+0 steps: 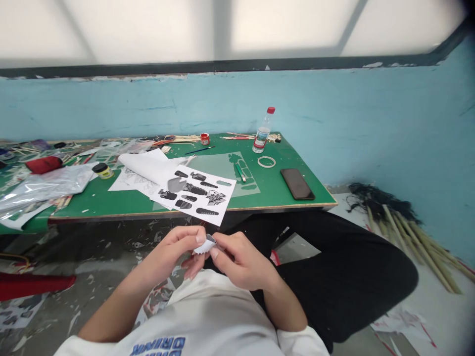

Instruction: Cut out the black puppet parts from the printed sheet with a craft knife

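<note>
My left hand [181, 247] and my right hand [237, 259] meet over my lap, below the table's front edge. Both pinch a small white and grey paper cut-out [206, 244] between thumbs and fingertips. Just ahead, a white sheet printed with black shapes [196, 193] hangs slightly over the edge of the green table [274, 190]. More printed sheets [148, 170] lie under and behind it.
On the table are a black phone [297, 183], a tape ring [266, 161], a water bottle [262, 131], a green pen [240, 172], a red paint jar [204, 139] and a yellow jar [102, 170]. Clear plastic wrap [44, 185] lies left. Bamboo sticks [411, 240] lie on the floor, right.
</note>
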Demonstrator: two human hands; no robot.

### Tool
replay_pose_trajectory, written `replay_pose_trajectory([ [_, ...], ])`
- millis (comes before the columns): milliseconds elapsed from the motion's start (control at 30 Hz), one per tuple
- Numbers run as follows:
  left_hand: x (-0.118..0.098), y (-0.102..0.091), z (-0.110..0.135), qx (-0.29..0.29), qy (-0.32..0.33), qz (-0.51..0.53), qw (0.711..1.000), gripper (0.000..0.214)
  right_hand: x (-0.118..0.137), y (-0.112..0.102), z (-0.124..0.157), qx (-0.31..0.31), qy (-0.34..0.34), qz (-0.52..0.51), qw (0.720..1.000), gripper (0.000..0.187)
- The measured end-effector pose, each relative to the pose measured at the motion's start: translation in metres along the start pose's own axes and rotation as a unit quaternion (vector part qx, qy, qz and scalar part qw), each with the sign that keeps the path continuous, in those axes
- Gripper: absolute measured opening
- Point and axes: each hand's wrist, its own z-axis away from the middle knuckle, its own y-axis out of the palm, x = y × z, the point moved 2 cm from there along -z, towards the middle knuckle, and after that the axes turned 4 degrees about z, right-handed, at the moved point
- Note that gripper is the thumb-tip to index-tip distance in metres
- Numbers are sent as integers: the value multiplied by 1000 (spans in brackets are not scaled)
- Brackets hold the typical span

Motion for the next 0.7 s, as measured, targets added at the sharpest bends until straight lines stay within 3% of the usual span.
replay_pose_trajectory([
  [333,6,-4,-3,74,-14,123,990,34,0,1,-1,43,-86,-32,995,33],
  [533,8,-2,-6,158,-39,225,961,28,-1,3,-3,52,-123,-41,990,33],
  [700,8,0,-6,194,-54,283,938,24,-2,5,-3,62,-137,-64,987,38],
])
